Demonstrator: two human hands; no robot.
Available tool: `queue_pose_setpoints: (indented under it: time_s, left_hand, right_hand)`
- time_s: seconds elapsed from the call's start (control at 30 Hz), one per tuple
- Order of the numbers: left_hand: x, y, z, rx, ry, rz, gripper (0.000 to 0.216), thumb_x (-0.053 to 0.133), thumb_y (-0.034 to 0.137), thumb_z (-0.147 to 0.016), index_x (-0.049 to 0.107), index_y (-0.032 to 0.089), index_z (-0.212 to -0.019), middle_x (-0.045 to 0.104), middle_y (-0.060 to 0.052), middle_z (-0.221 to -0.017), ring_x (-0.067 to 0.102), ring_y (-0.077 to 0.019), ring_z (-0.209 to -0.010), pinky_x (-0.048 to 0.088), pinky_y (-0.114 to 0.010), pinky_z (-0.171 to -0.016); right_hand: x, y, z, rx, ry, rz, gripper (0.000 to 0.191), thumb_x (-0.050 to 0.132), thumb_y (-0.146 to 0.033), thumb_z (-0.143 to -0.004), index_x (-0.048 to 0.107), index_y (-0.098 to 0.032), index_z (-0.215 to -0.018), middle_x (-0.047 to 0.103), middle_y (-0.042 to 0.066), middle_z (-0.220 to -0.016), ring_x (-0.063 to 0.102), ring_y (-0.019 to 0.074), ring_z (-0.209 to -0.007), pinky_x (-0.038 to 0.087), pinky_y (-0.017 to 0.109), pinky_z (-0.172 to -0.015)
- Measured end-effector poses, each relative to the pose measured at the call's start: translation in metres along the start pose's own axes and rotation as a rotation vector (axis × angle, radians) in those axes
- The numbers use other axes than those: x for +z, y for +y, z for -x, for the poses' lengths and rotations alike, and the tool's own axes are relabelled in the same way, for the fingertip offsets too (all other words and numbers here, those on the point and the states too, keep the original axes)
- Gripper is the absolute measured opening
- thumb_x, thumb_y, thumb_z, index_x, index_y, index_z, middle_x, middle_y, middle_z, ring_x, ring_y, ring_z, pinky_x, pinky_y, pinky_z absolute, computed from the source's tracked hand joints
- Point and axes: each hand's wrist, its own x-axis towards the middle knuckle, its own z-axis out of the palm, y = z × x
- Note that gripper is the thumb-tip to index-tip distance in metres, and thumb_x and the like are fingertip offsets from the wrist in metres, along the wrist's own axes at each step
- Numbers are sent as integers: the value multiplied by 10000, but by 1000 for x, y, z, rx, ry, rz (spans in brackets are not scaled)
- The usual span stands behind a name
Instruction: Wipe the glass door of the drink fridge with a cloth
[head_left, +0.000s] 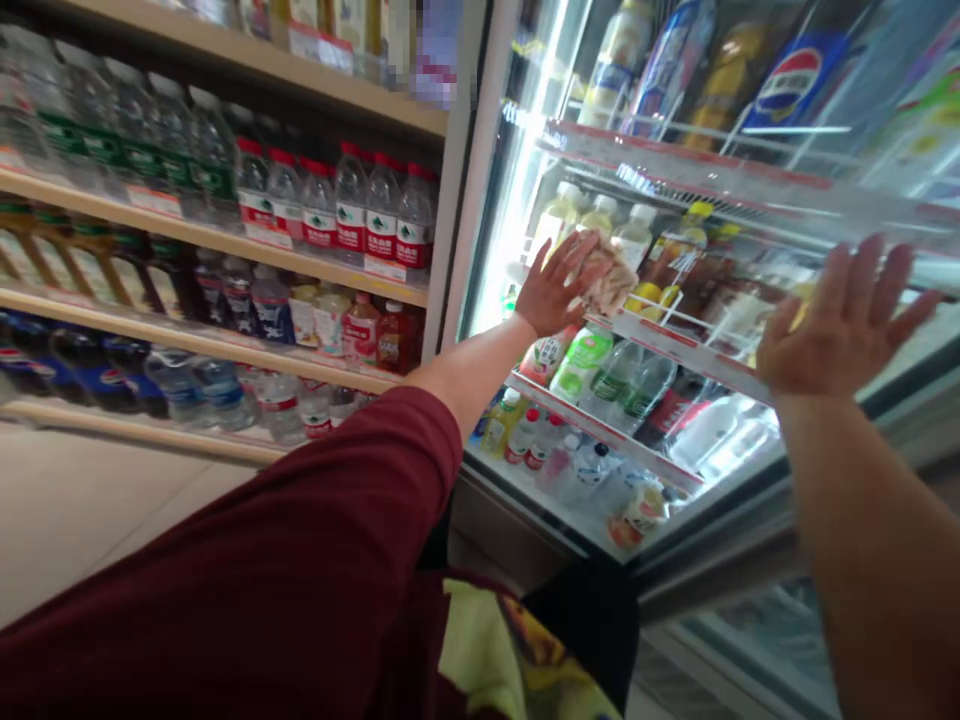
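Observation:
My left hand [553,287] reaches forward from a dark red sleeve and presses a crumpled pale cloth [611,280] flat against the glass door [750,210] of a drinks fridge. Its fingers are stretched over the cloth. My right hand [840,325] lies flat on the same glass further right, fingers spread, holding nothing. Behind the glass are tilted wire shelves with bottled drinks [600,370] and red price strips.
To the left stands an open wooden shelf unit [225,245] with rows of water bottles [352,210], cola bottles and juice. A pale tiled floor [82,500] lies below it. The fridge's lower frame [712,570] runs across at the right.

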Motion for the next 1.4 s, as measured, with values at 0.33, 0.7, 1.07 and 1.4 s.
queue_pose_setpoints:
  time_s: [0.33,0.7,1.07,1.4]
  left_hand:
    - [-33,1,17,130,-83,76,713,519,302,-1067,266,172,-1720,326,-130,-1755,64,-305,-1681,91,-553,-1399]
    - [-36,20,27,337,-174,97,772,607,89,-986,373,346,-1676,90,-22,-1823,35,-298,-1678,287,-580,-1341]
    - [-27,51,33,170,-126,107,576,494,257,-1079,443,373,-1641,272,18,-1783,-131,-293,-1667,77,-606,-1386]
    - [-32,43,-21,-36,-119,110,622,422,157,-1054,401,256,-1667,168,-59,-1811,-107,-294,-1671,42,-602,-1378]
  right_hand:
    - [-17,-36,3,119,27,-90,742,495,-271,-907,438,-167,-1639,400,168,-1716,274,363,-1638,164,732,-1287]
    - [-7,-24,6,86,46,-84,825,519,-208,-842,398,-202,-1658,372,144,-1735,248,363,-1646,160,749,-1281]
    - [-22,-44,2,148,32,-103,683,407,-314,-970,457,-125,-1624,418,206,-1697,270,367,-1638,148,712,-1294]
    - [-25,-46,3,163,45,-123,697,303,-441,-1028,485,-108,-1612,420,191,-1698,276,357,-1639,136,699,-1302]
